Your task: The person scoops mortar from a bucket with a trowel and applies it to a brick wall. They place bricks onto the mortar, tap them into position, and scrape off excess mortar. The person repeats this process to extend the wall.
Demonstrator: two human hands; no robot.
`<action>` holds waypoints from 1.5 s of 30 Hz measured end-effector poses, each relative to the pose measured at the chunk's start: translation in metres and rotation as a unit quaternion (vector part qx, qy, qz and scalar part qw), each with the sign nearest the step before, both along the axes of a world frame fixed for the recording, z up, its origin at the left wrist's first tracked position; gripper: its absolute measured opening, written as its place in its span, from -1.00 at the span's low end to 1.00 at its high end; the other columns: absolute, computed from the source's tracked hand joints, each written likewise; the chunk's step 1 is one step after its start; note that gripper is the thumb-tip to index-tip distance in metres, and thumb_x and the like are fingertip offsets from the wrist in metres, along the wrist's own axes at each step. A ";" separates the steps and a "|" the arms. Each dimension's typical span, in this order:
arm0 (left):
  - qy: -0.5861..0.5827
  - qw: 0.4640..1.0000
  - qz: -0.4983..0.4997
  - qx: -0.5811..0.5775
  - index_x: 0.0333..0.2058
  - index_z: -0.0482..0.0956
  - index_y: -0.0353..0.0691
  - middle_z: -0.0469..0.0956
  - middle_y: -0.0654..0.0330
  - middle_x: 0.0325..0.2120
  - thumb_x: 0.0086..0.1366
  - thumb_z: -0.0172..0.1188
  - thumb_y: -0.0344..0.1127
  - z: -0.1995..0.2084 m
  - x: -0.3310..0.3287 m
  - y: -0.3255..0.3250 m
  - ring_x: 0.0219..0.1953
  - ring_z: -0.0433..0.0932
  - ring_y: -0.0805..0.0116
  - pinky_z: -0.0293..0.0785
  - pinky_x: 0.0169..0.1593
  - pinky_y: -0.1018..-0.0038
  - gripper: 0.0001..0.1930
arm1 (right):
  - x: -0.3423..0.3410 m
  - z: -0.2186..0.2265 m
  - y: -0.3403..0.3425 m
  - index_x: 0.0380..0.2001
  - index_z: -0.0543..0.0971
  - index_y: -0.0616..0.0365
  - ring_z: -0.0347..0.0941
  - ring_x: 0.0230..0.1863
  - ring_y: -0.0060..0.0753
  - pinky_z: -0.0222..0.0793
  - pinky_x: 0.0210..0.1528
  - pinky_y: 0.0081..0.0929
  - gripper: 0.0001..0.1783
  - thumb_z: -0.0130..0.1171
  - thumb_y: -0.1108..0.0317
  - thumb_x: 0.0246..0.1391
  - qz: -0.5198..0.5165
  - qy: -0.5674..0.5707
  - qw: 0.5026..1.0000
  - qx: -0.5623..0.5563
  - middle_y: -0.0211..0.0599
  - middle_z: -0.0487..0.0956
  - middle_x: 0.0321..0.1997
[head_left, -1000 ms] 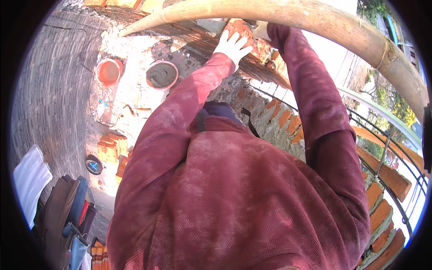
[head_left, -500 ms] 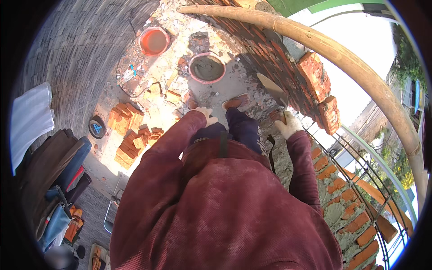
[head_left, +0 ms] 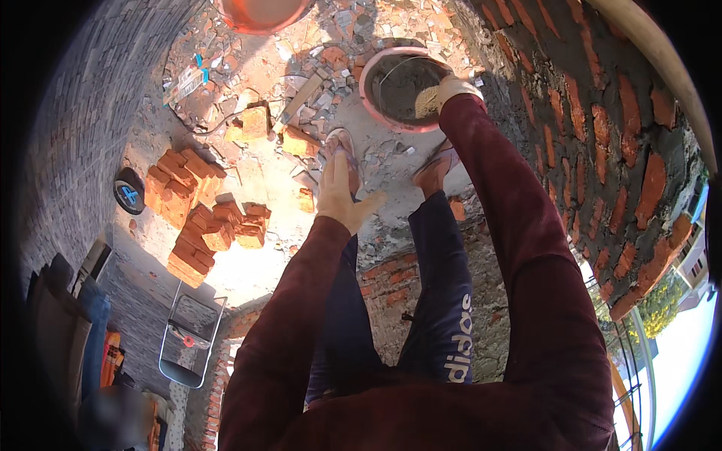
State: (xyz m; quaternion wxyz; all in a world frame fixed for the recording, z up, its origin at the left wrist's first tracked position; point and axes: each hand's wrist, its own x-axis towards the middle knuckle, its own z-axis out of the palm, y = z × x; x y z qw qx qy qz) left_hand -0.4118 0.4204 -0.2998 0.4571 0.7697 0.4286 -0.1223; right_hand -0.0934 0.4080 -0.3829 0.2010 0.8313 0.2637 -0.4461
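Observation:
My right hand [head_left: 457, 89], in a pale glove, is closed on a trowel at the right rim of a mortar tub [head_left: 367, 84]. The trowel's blade [head_left: 427, 102] dips toward the wet grey mortar [head_left: 410, 79] inside; its handle is hidden by the hand. My left hand [head_left: 347, 194], also gloved, hangs over my left foot with its fingers stretched out and the thumb spread. Nothing is in it.
Loose bricks [head_left: 180, 184] are piled on the floor at left. A second orange tub [head_left: 263, 26] stands at the far edge. Rubble and a wood strip [head_left: 302, 99] lie between. A brick wall [head_left: 602, 135] rises at right, and a metal-framed chair [head_left: 192, 338] is at lower left.
My right hand has moved with the trowel from beside the wall down to the mortar tub. My view has tipped lower, and my left hand has reached forward with its fingers extended.

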 end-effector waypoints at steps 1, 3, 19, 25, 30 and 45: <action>-0.053 0.998 0.027 -0.001 0.41 -0.03 -0.42 0.13 -0.30 0.35 -0.02 0.51 0.08 -0.024 0.027 0.021 0.38 0.13 -0.25 0.11 0.42 0.07 0.21 | -0.005 -0.003 0.002 -0.03 0.68 0.18 0.63 0.10 -0.04 0.59 0.05 -0.14 -0.67 0.21 0.27 0.19 0.126 0.047 0.991 -0.006 -0.09 0.66 0.10; -0.037 0.998 0.042 0.011 0.43 -0.07 -0.43 0.10 -0.30 0.37 -0.05 0.52 0.11 -0.071 0.074 0.056 0.41 0.09 -0.22 0.11 0.43 0.12 0.27 | -0.021 -0.049 -0.022 -0.05 0.68 0.20 0.63 0.08 -0.03 0.59 0.03 -0.12 -0.68 0.24 0.32 0.16 0.064 0.026 0.997 0.019 -0.04 0.66 0.08; -0.081 0.981 0.049 -0.170 -0.06 0.56 -0.27 0.53 0.22 -0.25 0.41 0.06 -0.04 -0.226 0.114 0.120 -0.22 0.49 0.42 0.44 -0.11 0.44 -0.61 | -0.024 -0.088 -0.089 -0.18 0.62 0.22 0.61 -0.02 0.17 0.53 0.02 -0.05 -0.72 0.14 0.45 -0.01 0.072 0.147 0.983 0.081 0.12 0.67 -0.15; -0.134 0.942 0.173 -0.256 0.10 0.53 -0.32 0.57 0.22 -0.09 0.52 0.00 0.04 -0.212 0.116 0.078 0.02 0.46 0.48 0.35 0.13 0.51 -0.49 | 0.012 -0.059 -0.129 -0.12 0.61 0.17 0.58 0.03 0.14 0.48 0.08 -0.08 -0.67 0.11 0.30 0.06 -0.028 0.091 0.995 0.037 0.09 0.65 -0.05; -0.113 0.956 0.109 -0.246 0.05 0.56 -0.31 0.58 0.25 -0.16 0.51 0.02 -0.01 -0.202 0.123 0.056 -0.05 0.46 0.51 0.38 0.07 0.51 -0.55 | -0.013 -0.122 -0.152 -0.01 0.57 0.20 0.66 -0.18 0.02 0.58 -0.15 -0.12 -0.58 0.11 0.32 0.04 -0.057 0.195 0.979 0.033 0.05 0.67 -0.16; -0.112 0.948 0.166 -0.249 -0.05 0.52 -0.35 0.48 0.30 -0.25 0.55 -0.04 0.02 -0.143 0.113 0.038 -0.14 0.40 0.51 0.38 0.01 0.50 -0.54 | -0.025 -0.045 -0.163 -0.43 0.50 0.18 0.34 -0.86 -0.44 0.27 -0.77 -0.46 -0.85 0.20 0.33 0.00 -0.337 0.444 0.822 0.112 -0.41 0.45 -0.77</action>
